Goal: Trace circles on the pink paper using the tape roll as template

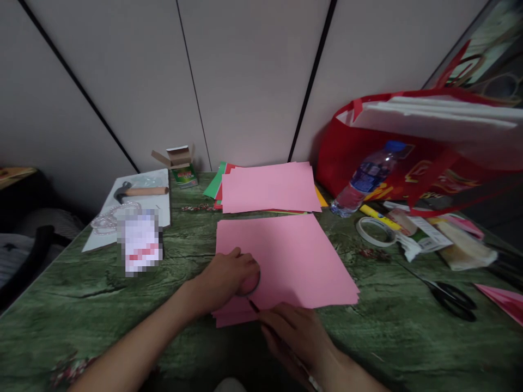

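My left hand (229,276) holds a small round, thin-rimmed object (252,282) flat on the near left part of a stack of pink paper sheets (298,261). Pink shows inside its rim; the fingers cover much of the rest. Closed around a slim dark pen (254,306), my right hand (292,329) is at the stack's near edge. The pen's tip is beside the round object's lower edge; whether they touch I cannot tell. Behind lies a second pile of coloured paper (269,188), pink on top, with green, red and orange edges peeking out.
At left, a white board (161,209) carries a hammer (145,191) and beads, near an opened small box (183,173). On the right are a water bottle (368,177), a red bag (347,141), a tape roll (375,231), a yellow marker (379,216) and black-handled scissors (453,299).
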`<state>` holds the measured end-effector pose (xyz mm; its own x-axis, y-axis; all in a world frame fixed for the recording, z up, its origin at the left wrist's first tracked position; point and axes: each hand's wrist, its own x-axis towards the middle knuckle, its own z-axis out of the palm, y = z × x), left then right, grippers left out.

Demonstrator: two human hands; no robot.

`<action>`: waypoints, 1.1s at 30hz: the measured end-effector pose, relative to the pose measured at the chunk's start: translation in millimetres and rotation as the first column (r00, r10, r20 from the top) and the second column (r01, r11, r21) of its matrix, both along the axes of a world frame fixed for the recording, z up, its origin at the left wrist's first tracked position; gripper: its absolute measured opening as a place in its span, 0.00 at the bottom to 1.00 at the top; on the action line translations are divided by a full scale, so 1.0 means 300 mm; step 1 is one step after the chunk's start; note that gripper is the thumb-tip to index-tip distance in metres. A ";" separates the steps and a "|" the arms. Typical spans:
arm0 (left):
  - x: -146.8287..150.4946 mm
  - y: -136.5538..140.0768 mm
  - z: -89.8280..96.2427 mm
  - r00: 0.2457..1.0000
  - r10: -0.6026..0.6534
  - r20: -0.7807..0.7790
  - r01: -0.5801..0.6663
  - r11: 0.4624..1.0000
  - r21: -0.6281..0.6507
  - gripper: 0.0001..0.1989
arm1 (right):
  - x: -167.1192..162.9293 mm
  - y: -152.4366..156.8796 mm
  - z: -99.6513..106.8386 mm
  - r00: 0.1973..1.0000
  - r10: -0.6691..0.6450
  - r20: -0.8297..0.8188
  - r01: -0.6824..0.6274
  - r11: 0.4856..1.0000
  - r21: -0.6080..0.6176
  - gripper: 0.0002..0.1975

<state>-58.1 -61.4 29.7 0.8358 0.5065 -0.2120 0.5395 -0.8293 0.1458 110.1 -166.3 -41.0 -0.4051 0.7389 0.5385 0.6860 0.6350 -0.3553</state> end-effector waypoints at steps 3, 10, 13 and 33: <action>0.004 -0.002 0.007 1.000 0.002 -0.002 -0.002 1.000 0.012 0.14 | -0.004 0.002 0.004 1.000 0.008 0.003 -0.008 1.000 0.013 0.09; 0.003 -0.003 0.005 1.000 0.011 0.010 -0.011 1.000 -0.010 0.13 | 0.029 -0.006 0.038 0.999 0.022 -0.047 -0.029 0.987 -0.160 0.09; 0.000 -0.003 -0.004 1.000 0.011 0.026 -0.011 1.000 -0.005 0.14 | 0.045 -0.004 0.038 0.999 0.001 -0.055 -0.011 0.984 -0.176 0.09; 0.006 -0.002 0.017 1.000 0.012 -0.020 -0.011 1.000 0.016 0.13 | -0.019 0.003 0.012 0.997 0.051 0.059 -0.053 0.998 0.039 0.08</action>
